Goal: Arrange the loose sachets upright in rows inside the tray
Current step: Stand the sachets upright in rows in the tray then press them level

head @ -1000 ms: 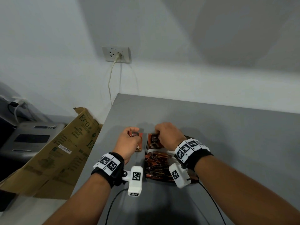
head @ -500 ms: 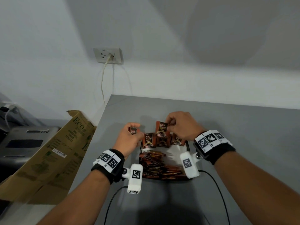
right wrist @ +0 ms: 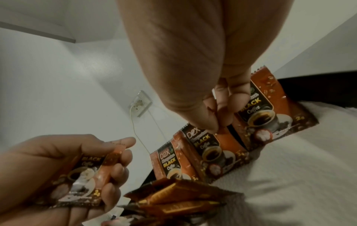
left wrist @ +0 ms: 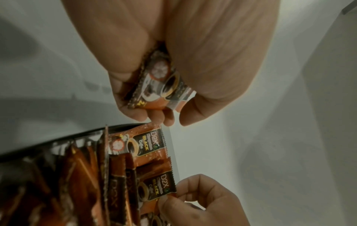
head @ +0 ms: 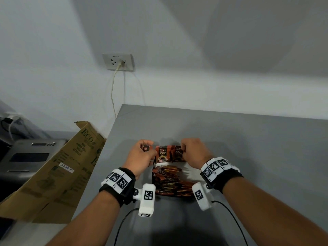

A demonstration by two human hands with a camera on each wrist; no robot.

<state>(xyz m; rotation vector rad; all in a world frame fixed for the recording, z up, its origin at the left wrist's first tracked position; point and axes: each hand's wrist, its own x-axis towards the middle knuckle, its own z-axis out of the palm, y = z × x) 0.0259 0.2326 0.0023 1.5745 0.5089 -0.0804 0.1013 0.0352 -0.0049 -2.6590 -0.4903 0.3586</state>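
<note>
A black tray (head: 190, 172) with a white lining sits on the grey table. Several orange-brown coffee sachets (head: 163, 154) stand upright along its far wall, also seen in the right wrist view as standing sachets (right wrist: 204, 146). A heap of loose sachets (head: 170, 183) fills the near part. My left hand (head: 148, 150) holds a small stack of sachets (left wrist: 162, 85) at the tray's far left corner. My right hand (head: 182, 150) pinches the top of one upright sachet (right wrist: 222, 134) in the row with thumb and fingertips (right wrist: 212, 120).
The table's left edge runs close to the tray, with a brown cardboard box (head: 58, 173) and a grey machine (head: 30, 155) beyond it. A wall socket (head: 118, 62) with a hanging cord is behind. Cables trail from the wrist cameras toward me.
My right hand has lowered the sachet it held above the row down into the row at the tray's far wall. My left hand keeps its stack, shifted slightly toward the tray.
</note>
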